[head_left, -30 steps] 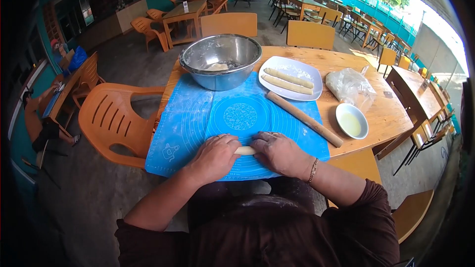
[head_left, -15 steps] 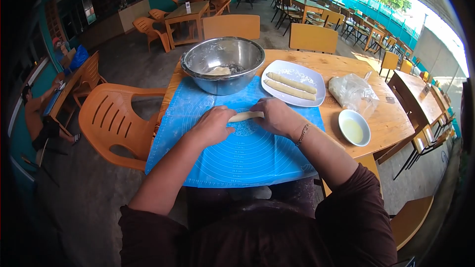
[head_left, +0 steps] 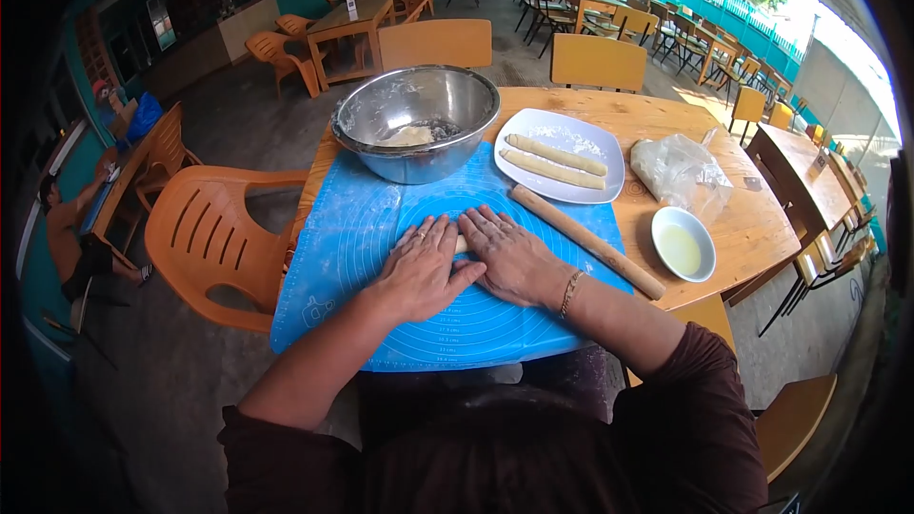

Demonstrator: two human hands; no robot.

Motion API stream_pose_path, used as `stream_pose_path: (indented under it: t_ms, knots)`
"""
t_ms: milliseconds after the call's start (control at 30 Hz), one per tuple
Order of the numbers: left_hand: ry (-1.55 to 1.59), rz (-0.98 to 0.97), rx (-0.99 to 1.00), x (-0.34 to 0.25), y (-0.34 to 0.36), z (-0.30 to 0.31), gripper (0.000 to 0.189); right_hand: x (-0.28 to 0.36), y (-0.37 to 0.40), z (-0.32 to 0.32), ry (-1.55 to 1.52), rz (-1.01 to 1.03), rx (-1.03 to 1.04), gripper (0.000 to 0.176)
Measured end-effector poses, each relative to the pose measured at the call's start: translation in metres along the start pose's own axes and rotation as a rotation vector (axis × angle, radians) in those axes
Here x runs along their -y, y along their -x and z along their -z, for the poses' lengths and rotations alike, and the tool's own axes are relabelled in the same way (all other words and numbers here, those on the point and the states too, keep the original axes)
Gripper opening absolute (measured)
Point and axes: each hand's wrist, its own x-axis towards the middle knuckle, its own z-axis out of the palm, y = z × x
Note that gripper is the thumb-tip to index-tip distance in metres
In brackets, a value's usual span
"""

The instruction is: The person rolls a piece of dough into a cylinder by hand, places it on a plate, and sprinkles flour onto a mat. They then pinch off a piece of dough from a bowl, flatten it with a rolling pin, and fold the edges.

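Note:
My left hand [head_left: 421,266] lies flat, fingers stretched, on a roll of dough [head_left: 463,245] that is mostly covered. Beside it my right hand [head_left: 506,257] presses flat on the same roll, the hands almost touching. Beneath them spreads a blue silicone mat [head_left: 367,219] printed with circles. A wooden rolling pin [head_left: 586,241] rests slantwise across the mat, right of my right hand. Beyond the hands, a steel bowl [head_left: 419,167] holds a lump of dough [head_left: 407,135]. A white plate [head_left: 609,148] carries two dough strips [head_left: 557,164] and some flour.
On the wooden table [head_left: 743,238] at right are a clear plastic bag [head_left: 678,171] with pale contents and a small white bowl [head_left: 683,244] of yellowish liquid. An orange chair [head_left: 214,243] stands close at left. Another person [head_left: 71,228] sits at a far-left table.
My hands have gone from gripping the dough roll's ends to lying flat over it, closer together and slightly nearer me. The rolling pin, hidden before, now shows.

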Motion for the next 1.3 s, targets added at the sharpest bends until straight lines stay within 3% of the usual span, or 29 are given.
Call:
stream_pose_path:
  t_ms: [200,367,467,567,667,767,833,967,1100,1200,1300]
  knots:
    - [-0.04,-0.15,-0.109,-0.018,0.047,-0.006,0.086,0.024,0.053,0.01,0.035,0.142,-0.162,0.066]
    - [-0.028,-0.269,-0.154,-0.027,0.077,-0.001,0.068,0.036,0.088,0.02,-0.035,0.157,-0.075,0.06]
    - [0.132,-0.249,-0.251,-0.019,0.078,0.005,0.058,0.038,0.091,0.031,-0.092,0.143,-0.109,0.058]
    - [-0.006,-0.176,-0.397,-0.014,0.056,-0.002,0.05,0.035,0.074,0.039,-0.065,0.119,-0.223,0.055]
    - [-0.039,-0.113,-0.322,-0.003,0.047,-0.021,0.042,0.022,0.063,0.023,0.024,0.114,-0.305,0.053]
    - [0.035,-0.143,-0.333,-0.004,0.062,-0.012,0.035,0.02,0.072,0.011,-0.084,0.045,-0.162,0.051]
    - [0.098,-0.127,-0.336,-0.005,0.076,-0.003,0.032,0.018,0.084,0.005,-0.052,0.094,-0.304,0.042]
    - [0.198,-0.135,-0.363,0.001,0.083,0.004,0.025,0.024,0.088,0.018,-0.209,0.063,-0.295,0.035]
    - [0.253,-0.136,-0.316,0.002,0.073,0.02,0.021,0.016,0.068,0.03,-0.222,0.062,-0.307,0.026]
    - [0.206,-0.178,-0.427,0.01,0.057,0.027,0.021,0.01,0.051,0.038,-0.197,0.089,-0.35,0.021]
    - [0.135,-0.158,-0.552,0.022,0.038,0.024,0.025,0.0,0.032,0.039,-0.068,-0.014,-0.384,0.025]
